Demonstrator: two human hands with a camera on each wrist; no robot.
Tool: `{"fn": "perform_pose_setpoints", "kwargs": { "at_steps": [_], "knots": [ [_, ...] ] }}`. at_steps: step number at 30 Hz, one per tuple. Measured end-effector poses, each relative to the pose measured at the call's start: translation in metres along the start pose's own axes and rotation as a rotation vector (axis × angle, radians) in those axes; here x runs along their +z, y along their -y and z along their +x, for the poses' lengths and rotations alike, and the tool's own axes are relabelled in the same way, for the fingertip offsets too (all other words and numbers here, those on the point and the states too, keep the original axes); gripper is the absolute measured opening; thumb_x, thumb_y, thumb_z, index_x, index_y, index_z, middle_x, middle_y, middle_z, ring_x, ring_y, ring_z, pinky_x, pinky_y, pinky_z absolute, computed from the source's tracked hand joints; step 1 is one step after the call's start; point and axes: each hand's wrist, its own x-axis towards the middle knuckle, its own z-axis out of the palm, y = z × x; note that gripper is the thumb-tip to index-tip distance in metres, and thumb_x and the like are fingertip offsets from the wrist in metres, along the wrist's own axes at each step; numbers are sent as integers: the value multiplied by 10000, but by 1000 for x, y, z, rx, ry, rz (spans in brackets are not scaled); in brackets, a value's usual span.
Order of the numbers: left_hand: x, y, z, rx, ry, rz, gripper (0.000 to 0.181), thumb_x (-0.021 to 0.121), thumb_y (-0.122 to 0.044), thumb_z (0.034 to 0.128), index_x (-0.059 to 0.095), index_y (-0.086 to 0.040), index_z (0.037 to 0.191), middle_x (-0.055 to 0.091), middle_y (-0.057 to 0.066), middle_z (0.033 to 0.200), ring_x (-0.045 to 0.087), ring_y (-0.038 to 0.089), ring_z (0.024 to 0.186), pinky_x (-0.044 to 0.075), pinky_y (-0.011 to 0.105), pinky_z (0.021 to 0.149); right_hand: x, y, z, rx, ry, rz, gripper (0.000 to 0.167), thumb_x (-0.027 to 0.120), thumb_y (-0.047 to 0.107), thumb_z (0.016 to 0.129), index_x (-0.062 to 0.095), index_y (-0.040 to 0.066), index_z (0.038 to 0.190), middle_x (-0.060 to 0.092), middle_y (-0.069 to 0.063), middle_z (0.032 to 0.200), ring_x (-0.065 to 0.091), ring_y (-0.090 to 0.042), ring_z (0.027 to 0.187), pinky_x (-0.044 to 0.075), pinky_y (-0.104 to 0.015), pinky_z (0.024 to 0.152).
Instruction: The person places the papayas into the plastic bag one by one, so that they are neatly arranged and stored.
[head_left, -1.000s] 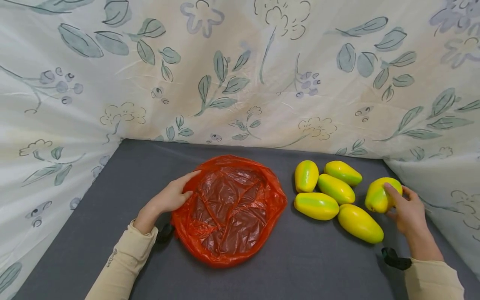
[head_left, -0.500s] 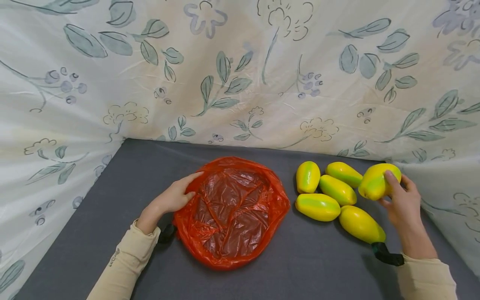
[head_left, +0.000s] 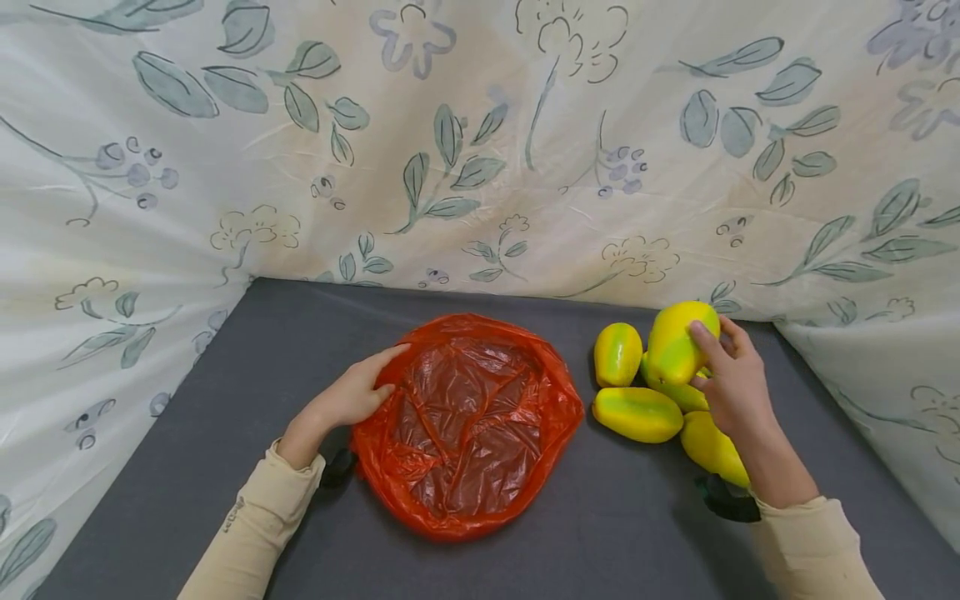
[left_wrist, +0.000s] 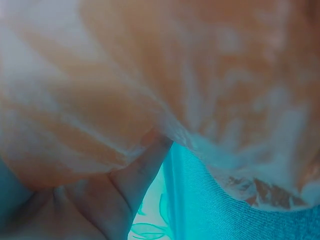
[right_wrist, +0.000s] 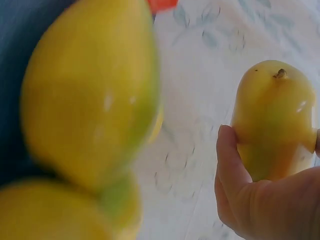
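One oval, yellow-green fruit (head_left: pixel 670 342), gripped by the right hand (head_left: pixel 737 387), is at two o'clock from the red plastic bag (head_left: pixel 558 400); the left hand (head_left: pixel 347 398) touches ten o'clock, grip unclear.

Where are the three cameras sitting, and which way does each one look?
Head: worn on the head, facing forward and down at the red bag and yellow fruits; left hand, right hand and sleeves show.
Left wrist: worn there, facing the bag close up; part of the left hand shows.
Right wrist: worn there, facing the held fruit; the right hand shows.
Shared: head and right wrist both show the right hand gripping that fruit.
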Motion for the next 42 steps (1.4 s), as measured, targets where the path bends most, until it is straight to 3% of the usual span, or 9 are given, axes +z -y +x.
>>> {"fn": "perform_pose_setpoints", "kwargs": {
  "at_steps": [2,3,9,15,27,42],
  "knots": [
    [0,-1,0,-2,1,-5,612,530,93,906,296,20,1467,351,266,1442,388,427,1271,346,562,1000,14,5,-5,-8,37,-21,881,562,503,881,65,208,1546,93,-186,1523,278,-336,1288,514,-178,651],
    [1,-1,0,-2,2,-4,612,530,90,908,295,18,1469,350,265,1443,387,427,1271,346,562,1000,21,7,-6,-9,60,-31,884,557,504,886,56,199,1546,97,-194,1522,291,-334,1277,513,-176,655],
    [3,-2,0,1,5,2,616,534,83,910,292,12,1472,354,259,1443,396,421,1267,346,559,1002,61,9,-13,5,192,-29,872,578,492,890,97,159,1536,200,-180,1464,425,-283,1155,534,-266,749],
    [5,-4,0,5,-1,13,617,541,90,902,297,25,1465,362,261,1437,379,421,1281,329,560,1013,99,-2,-16,24,270,-52,832,593,467,900,152,139,1524,301,-167,1415,518,-245,1065,533,-315,791],
    [8,-11,0,26,-2,41,613,528,87,908,288,26,1469,350,260,1445,338,418,1310,307,553,1034,148,-14,-17,132,321,46,753,597,400,927,195,134,1505,320,-139,1404,494,-300,1141,505,-418,873],
    [11,-25,-3,-8,7,55,616,523,85,913,274,28,1473,350,259,1445,340,416,1310,308,551,1034,181,-23,-14,147,335,124,673,598,327,944,225,122,1466,292,-127,1395,488,-322,1127,491,-462,870]
  ]
}}
